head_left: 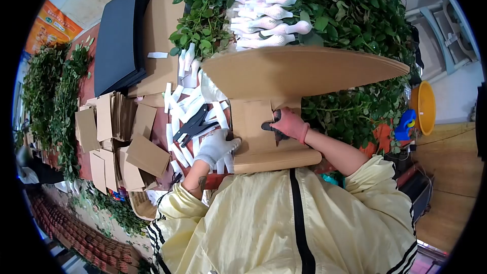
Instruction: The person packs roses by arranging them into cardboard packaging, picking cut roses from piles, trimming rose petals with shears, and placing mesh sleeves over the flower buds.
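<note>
A large sheet of brown cardboard [304,71] curves up in front of me, with its lower part folded flat near my body. My left hand [218,147], in a white glove, rests at the left edge of the folded part, its fingers together. My right hand [286,124], in a pink glove with dark fingertips, presses on a smaller cardboard piece [253,116] lying on the sheet; its fingers are curled. Left of the cardboard, a black stapler [193,126] lies on scattered white paper strips [177,109], close to my left hand.
Stacked small cardboard pieces [114,116] lie at the left, below black boards [122,38]. White netted flower buds [269,15] and leafy stems [350,10] cover the back. A yellow basin [425,107] and a blue tape dispenser [405,126] are at the right.
</note>
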`<action>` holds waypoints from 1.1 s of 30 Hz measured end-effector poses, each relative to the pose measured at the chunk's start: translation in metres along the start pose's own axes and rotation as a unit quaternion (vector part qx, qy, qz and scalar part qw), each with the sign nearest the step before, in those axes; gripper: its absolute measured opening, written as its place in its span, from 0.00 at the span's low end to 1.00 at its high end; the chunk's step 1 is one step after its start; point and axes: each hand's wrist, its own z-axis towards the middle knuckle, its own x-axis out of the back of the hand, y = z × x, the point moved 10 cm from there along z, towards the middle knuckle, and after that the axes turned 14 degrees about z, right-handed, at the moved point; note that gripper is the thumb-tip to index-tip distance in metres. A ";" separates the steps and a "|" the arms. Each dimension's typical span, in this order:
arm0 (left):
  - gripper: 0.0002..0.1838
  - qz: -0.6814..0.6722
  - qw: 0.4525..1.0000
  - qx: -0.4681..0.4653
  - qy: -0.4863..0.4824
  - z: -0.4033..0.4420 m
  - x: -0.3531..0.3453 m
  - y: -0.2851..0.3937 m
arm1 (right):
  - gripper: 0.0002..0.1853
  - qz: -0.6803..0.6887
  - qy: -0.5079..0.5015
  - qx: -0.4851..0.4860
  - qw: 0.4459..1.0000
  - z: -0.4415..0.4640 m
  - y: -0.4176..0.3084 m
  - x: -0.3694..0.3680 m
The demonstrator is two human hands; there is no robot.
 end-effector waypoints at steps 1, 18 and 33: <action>0.22 0.024 0.999 -0.010 0.045 0.000 0.014 0.005 | 0.23 0.000 0.001 0.000 1.000 0.005 0.000 0.002; 0.19 0.073 0.996 0.003 0.041 0.002 0.027 0.017 | 0.19 -0.221 -0.108 0.014 0.969 0.001 -0.058 0.001; 0.21 0.043 0.952 0.036 0.300 -0.002 0.255 -0.029 | 0.33 -0.319 -0.320 0.279 0.847 -0.098 -0.165 0.031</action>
